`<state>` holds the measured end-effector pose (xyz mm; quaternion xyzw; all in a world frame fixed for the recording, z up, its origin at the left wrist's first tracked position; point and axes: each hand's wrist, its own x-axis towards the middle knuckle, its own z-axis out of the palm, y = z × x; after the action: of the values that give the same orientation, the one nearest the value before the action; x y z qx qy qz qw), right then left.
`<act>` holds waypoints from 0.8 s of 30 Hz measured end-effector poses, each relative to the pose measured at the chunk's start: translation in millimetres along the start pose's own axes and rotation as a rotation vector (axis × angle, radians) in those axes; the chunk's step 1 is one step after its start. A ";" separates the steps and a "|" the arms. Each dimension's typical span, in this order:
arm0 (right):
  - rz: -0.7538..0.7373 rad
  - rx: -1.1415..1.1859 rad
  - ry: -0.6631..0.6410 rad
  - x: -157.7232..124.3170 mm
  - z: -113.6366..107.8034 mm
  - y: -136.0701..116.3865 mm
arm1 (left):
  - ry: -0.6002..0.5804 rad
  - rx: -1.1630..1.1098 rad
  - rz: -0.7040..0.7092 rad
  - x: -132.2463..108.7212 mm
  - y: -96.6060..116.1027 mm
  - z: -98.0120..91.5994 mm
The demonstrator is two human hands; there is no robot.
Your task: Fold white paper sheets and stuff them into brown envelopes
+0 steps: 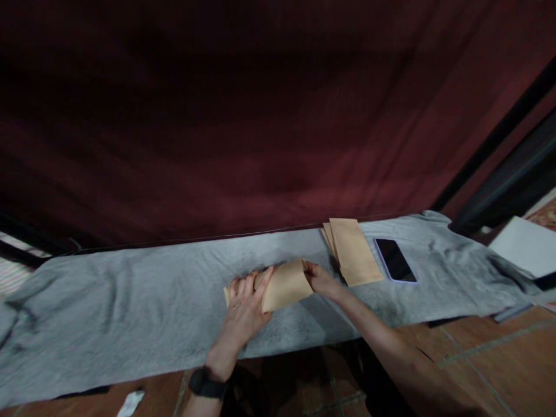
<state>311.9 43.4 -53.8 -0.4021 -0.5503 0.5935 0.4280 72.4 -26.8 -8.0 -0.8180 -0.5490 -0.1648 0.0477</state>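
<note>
A brown paper envelope (286, 285) lies slantwise over the grey cloth, its open end to the right. My left hand (245, 304) is closed around its left part, with the fingers over the top and the thumb along the near side. At the open end is my right hand (320, 279), its fingers curled on the edge and the fingertips hidden by the paper. To the right, a small stack of similar brown envelopes (355, 252) lies fanned slightly. Past that stack is a phone (395, 260) in a lilac case, its screen dark.
The grey cloth (143, 307) covers a long, narrow surface and is wrinkled at both ends. Behind it hangs a dark red curtain (260, 145). A white flat object (527, 246) stands at the far right. Below are floor tiles (490, 353) and a white scrap (131, 402).
</note>
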 end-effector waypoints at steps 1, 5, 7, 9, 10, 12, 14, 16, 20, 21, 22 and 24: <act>-0.007 -0.027 0.031 0.6 -2.1 -1.2 | -0.014 -0.013 -0.024 -2.9 -9.6 -0.5; 0.006 -0.242 0.245 0.6 -11.4 -5.9 | -0.042 -0.007 -0.243 -20.0 -58.1 -7.6; 0.032 -0.488 0.281 -2.5 -10.9 -5.4 | -0.026 -0.002 -0.335 -28.0 -77.4 -13.7; 0.076 -0.756 0.247 -7.6 -3.7 -3.8 | 0.019 -0.003 -0.348 -32.7 -87.3 -20.3; 0.099 -0.868 0.225 -10.3 1.9 -3.2 | 0.051 0.006 -0.337 -33.7 -88.8 -23.3; 0.138 -1.041 0.212 -14.6 14.6 -3.4 | 0.096 0.048 -0.298 -34.4 -87.7 -27.0; 0.180 -1.151 0.221 -16.0 25.2 -5.8 | 0.065 0.090 -0.255 -34.6 -85.0 -27.2; 0.226 -1.199 0.217 -14.8 30.8 -9.0 | -0.018 0.097 -0.227 -35.7 -84.6 -24.6; 0.256 -1.185 0.214 -11.0 30.6 -8.6 | -0.090 0.063 -0.230 -38.4 -89.0 -20.9; 0.238 -1.167 0.223 -10.6 30.1 -6.1 | -0.089 0.061 -0.229 -38.5 -89.6 -21.3; 0.208 -1.139 0.235 -10.4 29.9 -2.7 | -0.086 0.062 -0.225 -38.3 -89.7 -22.0; 0.138 -1.049 0.253 -9.7 29.3 5.5 | -0.086 0.062 -0.214 -37.4 -88.6 -23.2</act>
<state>286.8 25.0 -57.2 -0.6652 -0.6893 0.2129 0.1926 -26.5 -31.0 -7.3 -0.7592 -0.6396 -0.1166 0.0315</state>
